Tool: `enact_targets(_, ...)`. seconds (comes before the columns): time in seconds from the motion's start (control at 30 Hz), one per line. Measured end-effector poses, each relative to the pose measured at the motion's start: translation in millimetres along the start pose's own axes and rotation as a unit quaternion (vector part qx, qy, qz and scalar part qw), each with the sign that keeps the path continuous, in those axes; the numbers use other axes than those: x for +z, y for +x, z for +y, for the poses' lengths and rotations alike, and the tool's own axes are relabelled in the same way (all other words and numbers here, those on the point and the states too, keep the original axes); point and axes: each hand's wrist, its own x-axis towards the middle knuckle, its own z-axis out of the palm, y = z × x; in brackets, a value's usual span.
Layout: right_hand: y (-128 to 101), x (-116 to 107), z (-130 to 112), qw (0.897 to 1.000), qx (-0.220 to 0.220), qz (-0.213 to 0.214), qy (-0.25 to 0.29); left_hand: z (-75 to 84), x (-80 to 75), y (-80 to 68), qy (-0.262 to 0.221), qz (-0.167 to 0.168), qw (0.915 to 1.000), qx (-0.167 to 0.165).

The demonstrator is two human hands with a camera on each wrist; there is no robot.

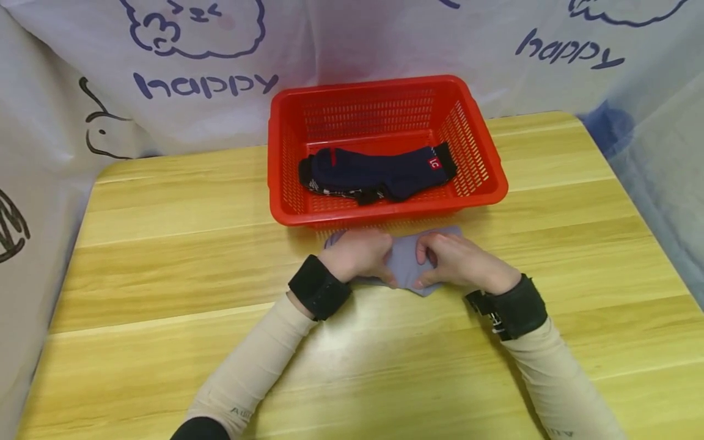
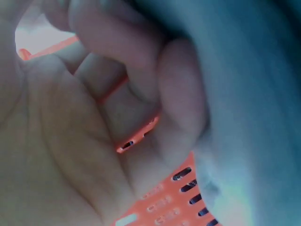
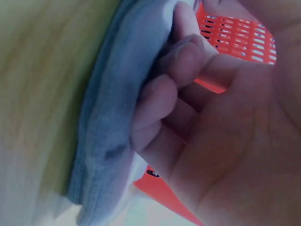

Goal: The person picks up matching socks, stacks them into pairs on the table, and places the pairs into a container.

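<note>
A grey sock (image 1: 406, 258) lies flat on the wooden table (image 1: 165, 256), just in front of a red plastic basket (image 1: 385, 98). Both hands are on it. My left hand (image 1: 378, 264) grips the sock's left part with curled fingers, and my right hand (image 1: 430, 264) grips its right part the same way. In the left wrist view the curled fingers (image 2: 178, 94) press against the grey sock (image 2: 254, 103). The right wrist view shows bent fingers (image 3: 160, 99) tucked over the grey sock's (image 3: 113, 113) folded edge. Much of the sock is hidden under the hands.
Dark navy socks (image 1: 379, 174) lie inside the basket. The basket wall (image 3: 240, 33) stands right behind the hands. A white printed cloth (image 1: 203, 73) hangs behind the table. The table edge runs close on the right (image 1: 632, 183).
</note>
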Motion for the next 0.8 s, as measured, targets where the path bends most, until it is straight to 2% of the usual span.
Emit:
enact_targets(0.13,-1,-2,0,0.999,0.025,-0.008,-0.02,-3.2,-2.5,-2.0,-0.007,-0.008,0.9996,-0.027)
enact_targets(0.27,-1,-4,-2,0.995,0.077,-0.019,-0.052,-7.0,-6.8,-5.6,-0.017,-0.02,0.9979,-0.058)
enact_targets(0.4,-2,-5,-1,0.993,0.105,-0.017,-0.055,-10.3,-10.5,-9.1,-0.02,-0.027,0.9971,-0.068)
enact_targets(0.5,-1,-5,3,0.994,0.103,0.001,-0.043,-11.8,-12.4,-10.6,-0.018,-0.029,0.9973,-0.064)
enact_targets(0.7,4,-1,12,0.995,0.064,0.064,-0.037,-15.1,-13.1,-10.1,-0.008,-0.037,0.9971,-0.066)
enact_targets(0.8,3,-2,13,0.995,0.068,0.067,-0.041,-16.6,-14.0,-10.9,0.001,-0.039,0.9965,-0.074)
